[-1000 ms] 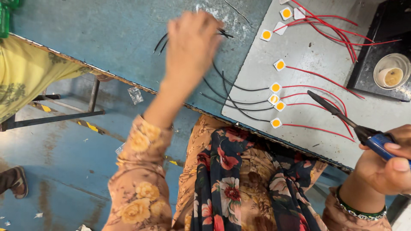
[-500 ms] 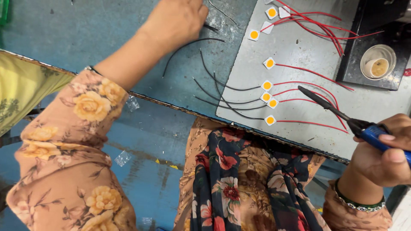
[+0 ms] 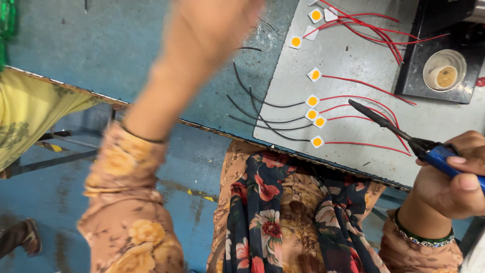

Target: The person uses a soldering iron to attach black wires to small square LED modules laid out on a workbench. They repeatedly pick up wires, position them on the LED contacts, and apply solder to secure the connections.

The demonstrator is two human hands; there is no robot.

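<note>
My right hand [image 3: 451,178] grips the blue handle of a soldering iron [image 3: 389,126] at the lower right; its dark tip hovers just right of several small white squares with yellow centres [image 3: 312,101] lying on a grey metal plate [image 3: 353,55]. Red wires [image 3: 369,86] run right from those squares and black wires [image 3: 252,103] run left onto the blue table. My left hand [image 3: 214,25] is raised over the table's upper middle, above the black wires. It is motion-blurred, so I cannot make out its fingers or whether it holds anything.
A black box with a small round white cup [image 3: 444,71] stands at the upper right. The blue table's edge [image 3: 76,91] runs diagonally across the view, with floral fabric over my lap below it. Another person's yellow garment [image 3: 30,116] is at the left.
My left arm has swung right and nearer the camera, with the hand now blurred above the black wires. The right hand and soldering iron have stayed about where they were.
</note>
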